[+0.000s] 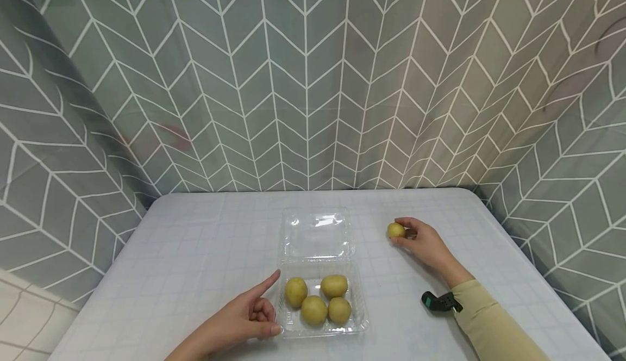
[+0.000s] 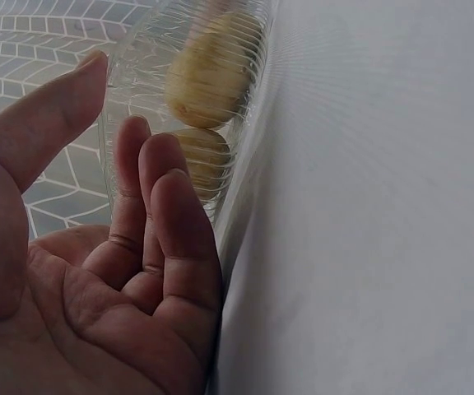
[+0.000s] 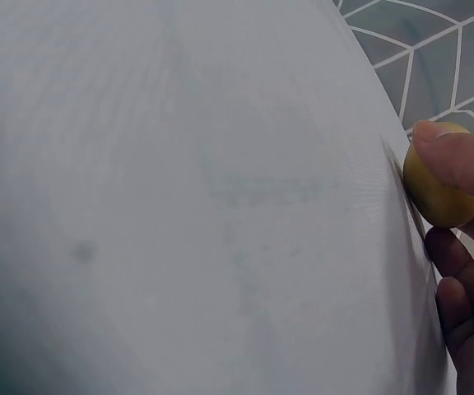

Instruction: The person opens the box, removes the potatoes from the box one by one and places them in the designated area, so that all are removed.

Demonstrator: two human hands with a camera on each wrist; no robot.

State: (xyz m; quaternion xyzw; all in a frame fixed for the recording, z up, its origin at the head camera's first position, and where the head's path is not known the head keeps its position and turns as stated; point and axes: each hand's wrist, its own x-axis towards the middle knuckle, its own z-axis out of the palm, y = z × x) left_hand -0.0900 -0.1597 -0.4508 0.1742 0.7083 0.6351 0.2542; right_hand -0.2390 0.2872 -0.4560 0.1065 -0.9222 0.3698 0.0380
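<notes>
A clear plastic clamshell box lies on the table with its lid folded back, and several yellow potatoes sit in its base. At the left side of the base is my left hand, index finger and thumb stretched out along its edge, the other fingers loosely bent. In the left wrist view, potatoes show through the ribbed wall beyond the fingers. Right of the lid, my right hand pinches one small potato between thumb and fingers. That potato is low against the tabletop in the right wrist view.
A white cloth covers the table. Patterned grey curtains hang behind it and at both sides. A black wrist device with a green mark sits by the right sleeve.
</notes>
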